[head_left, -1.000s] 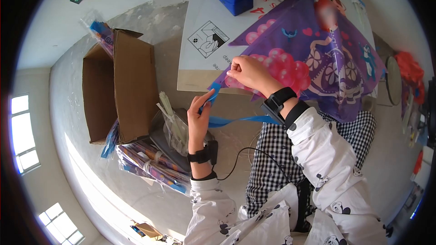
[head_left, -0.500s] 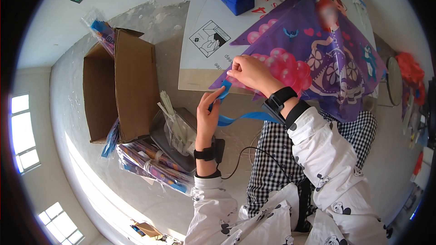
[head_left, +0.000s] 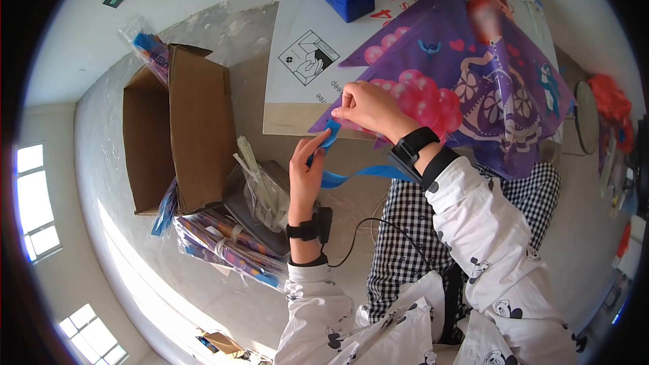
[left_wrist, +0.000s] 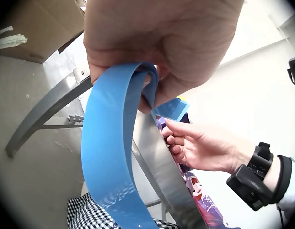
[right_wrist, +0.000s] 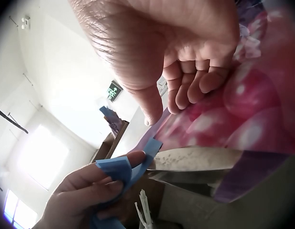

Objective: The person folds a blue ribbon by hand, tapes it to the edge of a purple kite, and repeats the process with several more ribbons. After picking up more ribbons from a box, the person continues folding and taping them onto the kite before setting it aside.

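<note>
By the table, the left hand pinches blue ribbon, seemingly to fit the kite. Whether the right hand grips, one cannot tell. Next probably needs careful lining up.

A person before us wears a loose white top, its sleeves printed with black-eared cartoon figures, and trousers in small black-and-white checks. Behind the bare left hand and right hand, black wrist straps carry boxy black modules beside black cuffs; a thin black cable curves from the left wrist.
</note>
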Demonstrator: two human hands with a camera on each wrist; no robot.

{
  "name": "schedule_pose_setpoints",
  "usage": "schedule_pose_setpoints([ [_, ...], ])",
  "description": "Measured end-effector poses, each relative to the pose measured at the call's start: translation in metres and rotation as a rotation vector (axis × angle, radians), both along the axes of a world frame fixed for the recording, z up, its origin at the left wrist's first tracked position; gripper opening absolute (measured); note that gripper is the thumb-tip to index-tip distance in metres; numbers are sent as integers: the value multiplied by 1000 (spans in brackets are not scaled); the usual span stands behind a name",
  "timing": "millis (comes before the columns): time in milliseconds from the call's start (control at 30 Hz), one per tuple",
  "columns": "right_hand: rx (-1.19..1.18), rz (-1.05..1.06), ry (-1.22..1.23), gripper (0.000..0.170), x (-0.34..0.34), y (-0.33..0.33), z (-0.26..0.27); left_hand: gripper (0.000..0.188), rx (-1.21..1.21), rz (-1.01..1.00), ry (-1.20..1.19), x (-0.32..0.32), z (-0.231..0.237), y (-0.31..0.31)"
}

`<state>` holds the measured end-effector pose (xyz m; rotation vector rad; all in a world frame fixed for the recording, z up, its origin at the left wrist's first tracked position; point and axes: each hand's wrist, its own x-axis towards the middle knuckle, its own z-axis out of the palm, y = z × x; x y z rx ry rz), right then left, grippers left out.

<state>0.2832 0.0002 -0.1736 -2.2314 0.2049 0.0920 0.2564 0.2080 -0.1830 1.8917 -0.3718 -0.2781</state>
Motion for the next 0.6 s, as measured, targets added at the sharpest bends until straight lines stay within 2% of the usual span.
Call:
schedule_pose_setpoints([
  [200, -10, 35, 136, 30, 3, -2, 6, 42, 16, 3, 24, -1, 0, 1],
  [400, -16, -3, 5, 34, 0, 1, 0, 38, 9, 44, 24, -9, 1, -6],
  [600, -10, -4, 30, 34, 0, 1, 2, 40, 60, 129, 2, -21, 2, -16],
])
